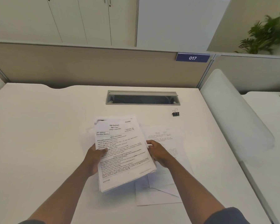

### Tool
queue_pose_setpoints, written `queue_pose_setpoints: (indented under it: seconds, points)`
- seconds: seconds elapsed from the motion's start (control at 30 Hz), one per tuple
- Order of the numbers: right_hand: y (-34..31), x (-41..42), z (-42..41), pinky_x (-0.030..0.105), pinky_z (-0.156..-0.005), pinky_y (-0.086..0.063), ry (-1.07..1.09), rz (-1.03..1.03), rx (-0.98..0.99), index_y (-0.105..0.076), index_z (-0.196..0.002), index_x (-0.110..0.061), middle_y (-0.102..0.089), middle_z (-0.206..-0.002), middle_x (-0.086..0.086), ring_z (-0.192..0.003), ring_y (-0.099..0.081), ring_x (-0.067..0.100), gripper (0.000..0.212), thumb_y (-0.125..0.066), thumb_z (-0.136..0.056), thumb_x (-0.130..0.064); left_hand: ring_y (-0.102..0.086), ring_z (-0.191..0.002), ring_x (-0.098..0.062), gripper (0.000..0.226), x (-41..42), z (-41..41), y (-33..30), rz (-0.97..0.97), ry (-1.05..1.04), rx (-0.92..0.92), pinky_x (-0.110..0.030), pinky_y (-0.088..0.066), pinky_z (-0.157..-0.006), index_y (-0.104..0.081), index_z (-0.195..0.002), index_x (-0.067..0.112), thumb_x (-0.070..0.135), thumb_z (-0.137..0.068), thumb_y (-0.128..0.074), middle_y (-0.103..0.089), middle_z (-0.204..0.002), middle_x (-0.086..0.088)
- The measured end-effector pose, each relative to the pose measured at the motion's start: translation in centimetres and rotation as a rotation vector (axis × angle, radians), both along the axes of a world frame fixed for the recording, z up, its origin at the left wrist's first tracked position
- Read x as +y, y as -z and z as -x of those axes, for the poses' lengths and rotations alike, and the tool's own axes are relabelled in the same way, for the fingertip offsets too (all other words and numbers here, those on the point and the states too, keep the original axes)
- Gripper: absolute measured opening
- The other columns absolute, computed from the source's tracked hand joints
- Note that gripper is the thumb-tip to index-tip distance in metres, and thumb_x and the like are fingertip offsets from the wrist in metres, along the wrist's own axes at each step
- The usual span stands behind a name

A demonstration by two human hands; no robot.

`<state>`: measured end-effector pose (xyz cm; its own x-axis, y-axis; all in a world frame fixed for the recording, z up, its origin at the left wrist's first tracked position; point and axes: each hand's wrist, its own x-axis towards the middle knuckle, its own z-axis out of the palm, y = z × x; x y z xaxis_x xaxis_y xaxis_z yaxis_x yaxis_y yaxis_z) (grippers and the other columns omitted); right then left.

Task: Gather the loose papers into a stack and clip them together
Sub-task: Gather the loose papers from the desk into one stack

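Papers [121,152] are partly gathered, gripped by left hand [94,159] and right hand [158,154]; loose sheets [165,188] and unused clip [175,112] remain on the table [39,126].

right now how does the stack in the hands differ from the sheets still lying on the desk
The stack is held above the desk by the left hand and right hand; the loose sheets lie flat, untouched. The stack's top page shows dark, dense print; the loose sheets look faint or blank. Both are white paper, still unclipped.
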<state>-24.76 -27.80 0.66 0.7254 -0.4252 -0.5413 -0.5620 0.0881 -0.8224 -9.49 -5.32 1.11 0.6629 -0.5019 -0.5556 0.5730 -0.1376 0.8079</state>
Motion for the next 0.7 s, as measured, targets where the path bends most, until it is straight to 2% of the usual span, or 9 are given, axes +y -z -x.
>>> queue_pose_setpoints:
  seconds: [0.03, 0.1, 0.17, 0.23, 0.3, 0.4, 0.57, 0.7]
  points:
    - [0.1, -0.5, 0.4, 0.027, -0.062, -0.049, 0.023, 0.021, 0.021, -0.057, -0.121, -0.019, -0.072, -0.1, 0.0, -0.078, -0.065, 0.017, 0.026, -0.052, -0.096, -0.015, -0.067, -0.097, -0.036, 0.03, -0.3, 0.1, 0.1, -0.01, -0.007, -0.009, -0.047, -0.057, -0.075, -0.061, -0.118, 0.015, -0.002, -0.094, -0.055, -0.071, -0.111, -0.012]
    - [0.5, -1.6, 1.3, 0.023, -0.063, -0.049, 0.105, 0.111, 0.057, -0.059, -0.118, -0.016, -0.071, -0.103, 0.004, -0.075, -0.064, 0.015, 0.027, -0.051, -0.093, -0.01, -0.067, -0.097, -0.037, 0.029, -0.9, 0.2, 0.0, -0.032, -0.023, -0.024, -0.047, -0.056, -0.075, -0.062, -0.116, 0.017, -0.001, -0.094, -0.056, -0.071, -0.111, -0.012]
    - [1.2, -3.2, 2.4, 0.025, -0.077, -0.051, 0.171, 0.427, 0.145, -0.061, -0.114, -0.016, -0.071, -0.112, 0.007, -0.088, -0.067, 0.018, 0.025, -0.056, -0.089, -0.014, -0.067, -0.094, -0.036, 0.027, -1.2, 0.2, -0.1, -0.05, -0.037, -0.051, -0.045, -0.056, -0.074, -0.063, -0.111, 0.019, -0.001, -0.093, -0.057, -0.071, -0.108, -0.01]
    - [1.7, -4.4, 3.9, 0.034, -0.094, -0.047, 0.143, 0.712, 0.329, -0.056, -0.119, -0.02, -0.062, -0.122, 0.006, -0.111, -0.06, 0.025, 0.031, -0.061, -0.089, -0.026, -0.067, -0.089, -0.032, 0.025, -1.5, 0.3, -0.4, -0.077, -0.069, -0.079, -0.041, -0.055, -0.069, -0.062, -0.107, 0.019, -0.001, -0.092, -0.058, -0.07, -0.103, -0.007]
    - [1.8, -5.1, 5.2, 0.043, -0.096, -0.043, 0.113, 0.846, 0.565, -0.046, -0.129, -0.02, -0.049, -0.128, 0.009, -0.12, -0.049, 0.03, 0.047, -0.062, -0.089, -0.04, -0.067, -0.084, -0.03, 0.025, -1.6, 0.3, -0.5, -0.092, -0.09, -0.093, -0.038, -0.053, -0.065, -0.061, -0.109, 0.017, -0.001, -0.092, -0.059, -0.07, -0.101, -0.006]
    - [1.9, -5.9, 6.3, 0.049, -0.095, -0.043, 0.17, 0.799, 0.724, -0.039, -0.133, -0.016, -0.041, -0.132, 0.012, -0.124, -0.042, 0.034, 0.066, -0.067, -0.084, -0.05, -0.067, -0.085, -0.033, 0.024, -1.5, 0.0, -0.3, -0.118, -0.097, -0.102, -0.041, -0.055, -0.068, -0.063, -0.107, 0.018, -0.001, -0.091, -0.06, -0.071, -0.102, -0.009]
    - [2.4, -7.1, 6.6, 0.05, -0.094, -0.045, 0.27, 0.693, 0.693, -0.041, -0.127, -0.01, -0.044, -0.131, 0.013, -0.125, -0.044, 0.035, 0.075, -0.079, -0.075, -0.046, -0.068, -0.086, -0.034, 0.027, -1.1, -0.3, 0.1, -0.116, -0.11, -0.101, -0.041, -0.056, -0.069, -0.064, -0.107, 0.016, -0.004, -0.09, -0.06, -0.071, -0.105, -0.011]
    - [2.5, -7.8, 7.0, 0.048, -0.095, -0.048, 0.302, 0.63, 0.618, -0.042, -0.122, -0.003, -0.055, -0.127, 0.018, -0.121, -0.053, 0.039, 0.073, -0.084, -0.073, -0.036, -0.068, -0.088, -0.034, 0.028, -0.7, -0.5, 0.2, -0.115, -0.108, -0.104, -0.041, -0.056, -0.069, -0.064, -0.11, 0.014, -0.004, -0.089, -0.06, -0.071, -0.106, -0.011]
